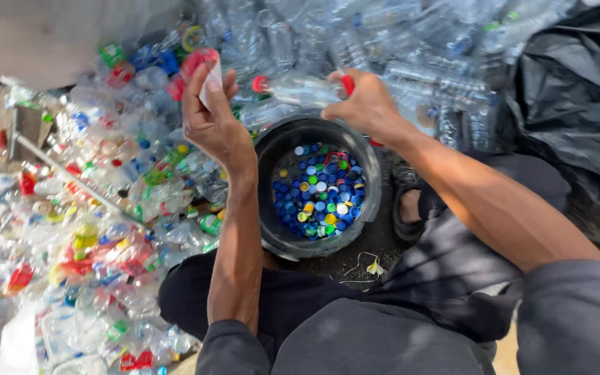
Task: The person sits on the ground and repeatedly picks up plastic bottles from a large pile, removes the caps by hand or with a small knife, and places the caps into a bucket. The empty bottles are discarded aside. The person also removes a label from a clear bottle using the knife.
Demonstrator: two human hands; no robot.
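Head view, looking down on a seated person. Nearest, at 6 o'clock: grey sleeves [578, 312] and dark trousers [453, 264], legs spread around a black bucket [272, 229]. A sandalled foot [407, 208] sits just beside the bucket's rim at 3 o'clock.

Bucket at frame centre: round, its floor covered with loose bottle caps [319, 191], mostly blue, some green, yellow, white and red.

Left hand [211, 118], at 11 o'clock from the bucket: raised, palm turned toward the camera, fingers curled together and pinched on a torn red and white label [203, 66] held at the fingertips.

Right hand [369, 107], at 1 o'clock from the bucket, just above its far rim: fingers clamped around the base end of a clear plastic bottle [300, 89]. Bottle lies roughly level, pointing toward 9 o'clock, red cap [260, 84] on its neck. A red handle [348, 85] shows in the same fist; what it belongs to I cannot tell.

From 7 to 10 o'clock: heap of crushed bottles and coloured labels [92, 229]. At 12 o'clock, beyond the hands: pile of clear bottles [411, 48]. At 2 o'clock: black plastic sack [578, 90].
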